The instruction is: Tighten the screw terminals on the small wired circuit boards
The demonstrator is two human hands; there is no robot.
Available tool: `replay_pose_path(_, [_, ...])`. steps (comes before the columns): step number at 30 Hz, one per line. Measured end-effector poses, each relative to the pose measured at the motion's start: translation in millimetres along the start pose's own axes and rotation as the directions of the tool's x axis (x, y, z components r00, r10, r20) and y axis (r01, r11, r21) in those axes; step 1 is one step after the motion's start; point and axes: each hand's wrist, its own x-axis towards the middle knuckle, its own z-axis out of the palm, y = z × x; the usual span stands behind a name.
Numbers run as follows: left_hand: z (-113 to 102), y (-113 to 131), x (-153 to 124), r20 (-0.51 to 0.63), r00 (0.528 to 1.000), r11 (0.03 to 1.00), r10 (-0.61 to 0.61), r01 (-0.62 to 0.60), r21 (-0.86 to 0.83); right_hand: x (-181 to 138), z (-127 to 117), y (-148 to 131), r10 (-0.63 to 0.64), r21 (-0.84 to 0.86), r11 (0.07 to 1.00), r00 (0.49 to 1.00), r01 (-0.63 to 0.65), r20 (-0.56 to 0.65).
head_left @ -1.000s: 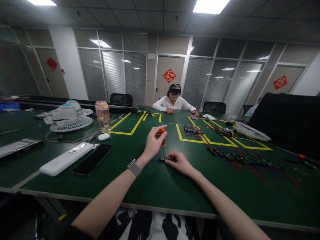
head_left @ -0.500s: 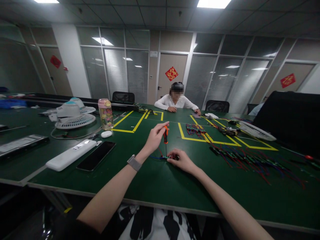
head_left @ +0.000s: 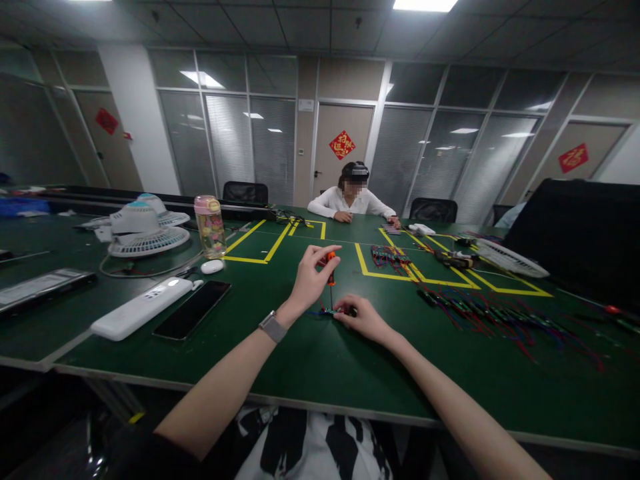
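My left hand is closed around the handle of an orange and black screwdriver. The screwdriver stands upright, and its thin shaft points down at a small green circuit board with red and blue wires. Whether the tip touches the board is too small to tell. With curled fingers, my right hand grips the board's right end and rests on the green table. The fingers hide that end of the board.
To the right lie several wired circuit boards, with another bundle inside yellow tape. A black phone, a white power strip, a bottle and fans are on the left. A person sits opposite.
My left hand's fingers have shifted on the screwdriver handle, with the thumb and index finger now reaching further right. My right hand has stayed on the board.
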Motion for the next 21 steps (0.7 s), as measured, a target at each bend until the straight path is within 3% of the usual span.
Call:
replay_pose_path(5, [-2.8, -1.1, 3.4, 0.073, 0.996, 0.988, -0.054, 0.064, -0.144, 0.3, -0.6, -0.3, -0.003, 0.002, 1.000, 1.000, 0.003, 0.014])
replay_pose_path(10, [-3.8, -4.1, 5.6, 0.009, 0.996, 0.992, -0.083, 0.084, -0.092, 0.2, -1.3, -1.0, 0.016, 0.007, 1.000, 1.000, -0.016, 0.018])
replay_pose_path(15, [-2.7, -3.6, 6.0, 0.143, 0.983, 0.964, -0.112, 0.143, -0.223, 0.2, -1.5, -0.4, 0.004, -0.010, 1.000, 1.000, -0.004, 0.012])
replay_pose_path(19, [-2.7, -2.9, 4.6, 0.024, 0.997, 0.995, -0.069, 0.071, -0.075, 0.4, -1.1, 1.4, -0.009, -0.022, 1.000, 1.000, 0.009, 0.012])
replay_pose_path(21, [-3.2, -3.0, 4.8, 0.023, 0.999, 0.998, -0.042, 0.044, -0.053, 0.5, -1.0, 2.2, -0.012, -0.014, 1.000, 1.000, 0.012, 0.015])
